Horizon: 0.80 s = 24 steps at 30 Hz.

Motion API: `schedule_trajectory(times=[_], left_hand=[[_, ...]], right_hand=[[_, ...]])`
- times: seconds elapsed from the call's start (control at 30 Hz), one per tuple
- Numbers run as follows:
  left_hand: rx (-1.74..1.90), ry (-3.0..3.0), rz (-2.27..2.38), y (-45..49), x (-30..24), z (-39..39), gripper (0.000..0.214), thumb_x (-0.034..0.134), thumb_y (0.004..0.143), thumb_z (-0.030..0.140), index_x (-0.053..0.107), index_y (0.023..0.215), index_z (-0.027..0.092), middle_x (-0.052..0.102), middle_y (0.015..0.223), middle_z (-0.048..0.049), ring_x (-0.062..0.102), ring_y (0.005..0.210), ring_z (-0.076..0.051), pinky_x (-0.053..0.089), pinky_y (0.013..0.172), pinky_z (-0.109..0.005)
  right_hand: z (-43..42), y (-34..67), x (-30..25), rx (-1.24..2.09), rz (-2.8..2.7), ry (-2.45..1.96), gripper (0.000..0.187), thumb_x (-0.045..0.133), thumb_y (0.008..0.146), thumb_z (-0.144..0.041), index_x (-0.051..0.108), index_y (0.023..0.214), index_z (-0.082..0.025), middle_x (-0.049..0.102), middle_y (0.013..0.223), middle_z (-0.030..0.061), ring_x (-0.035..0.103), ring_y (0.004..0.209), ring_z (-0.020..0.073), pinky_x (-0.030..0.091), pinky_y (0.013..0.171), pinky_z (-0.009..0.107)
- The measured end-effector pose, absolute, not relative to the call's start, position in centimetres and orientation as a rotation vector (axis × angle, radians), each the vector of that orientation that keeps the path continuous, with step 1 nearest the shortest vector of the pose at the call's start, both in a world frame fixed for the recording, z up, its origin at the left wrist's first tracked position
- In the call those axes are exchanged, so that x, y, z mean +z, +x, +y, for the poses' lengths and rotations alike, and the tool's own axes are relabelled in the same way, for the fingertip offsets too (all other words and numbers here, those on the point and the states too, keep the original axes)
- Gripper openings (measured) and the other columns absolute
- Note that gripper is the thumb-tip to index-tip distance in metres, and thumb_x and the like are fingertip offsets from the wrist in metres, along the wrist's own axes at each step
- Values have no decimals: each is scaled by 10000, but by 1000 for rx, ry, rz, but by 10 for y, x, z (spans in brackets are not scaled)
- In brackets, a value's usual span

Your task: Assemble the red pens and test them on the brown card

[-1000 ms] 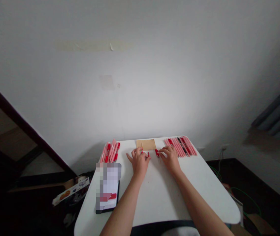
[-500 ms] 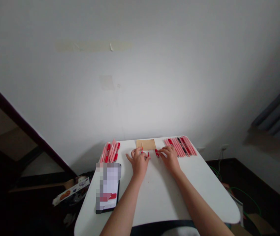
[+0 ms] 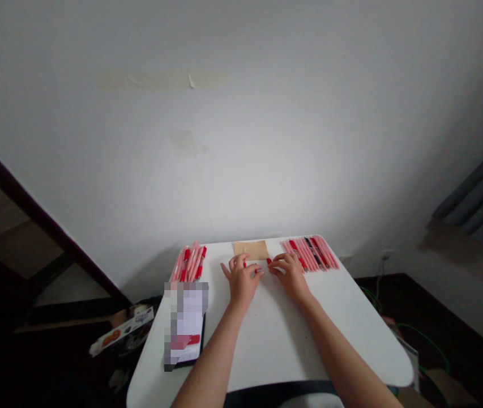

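Note:
My left hand [image 3: 242, 279] is over the middle of the white table [image 3: 275, 340], its thumb and forefinger closed on a small red pen part [image 3: 257, 271]. Another small red piece [image 3: 244, 264] shows by its other fingers; I cannot tell if the hand holds it too. Facing it, my right hand [image 3: 291, 276] has its fingertips closed on a red pen piece [image 3: 269, 262], mostly covered by the fingers. Beyond the hands lies a flat tan sheet [image 3: 253, 249]. The fingers hide how the pieces sit in each grip.
Several pink, red and black pens lie in a row [image 3: 315, 253] at the back right. A looser pile of pink and red pens [image 3: 188, 262] is at the back left. A phone [image 3: 192, 317] lies by my left forearm. The wall [image 3: 241, 170] stands behind the table.
My left hand has shifted slightly right, and its red piece has tipped from upright to lying more sideways. The fingers of my right hand now cover more of their red piece.

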<state>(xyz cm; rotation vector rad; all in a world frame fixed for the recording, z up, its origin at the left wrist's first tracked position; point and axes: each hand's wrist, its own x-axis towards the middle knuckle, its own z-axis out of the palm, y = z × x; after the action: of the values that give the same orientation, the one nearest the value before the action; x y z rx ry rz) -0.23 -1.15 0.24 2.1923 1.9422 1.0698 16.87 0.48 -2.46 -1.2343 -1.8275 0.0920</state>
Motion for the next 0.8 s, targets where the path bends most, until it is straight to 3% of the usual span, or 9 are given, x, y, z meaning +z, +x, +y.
schedule_trajectory(times=[0.8], left_hand=[[1057, 2169, 1888, 0, 3, -13, 67, 702, 742, 332, 734, 799, 347, 566, 1275, 2, 423, 1244, -253, 92, 1118, -668]], right_hand=[[7, 169, -25, 119, -1861, -1222, 137, 660, 815, -334, 739, 915, -283, 649, 969, 63, 517, 973, 245, 405, 889, 434]])
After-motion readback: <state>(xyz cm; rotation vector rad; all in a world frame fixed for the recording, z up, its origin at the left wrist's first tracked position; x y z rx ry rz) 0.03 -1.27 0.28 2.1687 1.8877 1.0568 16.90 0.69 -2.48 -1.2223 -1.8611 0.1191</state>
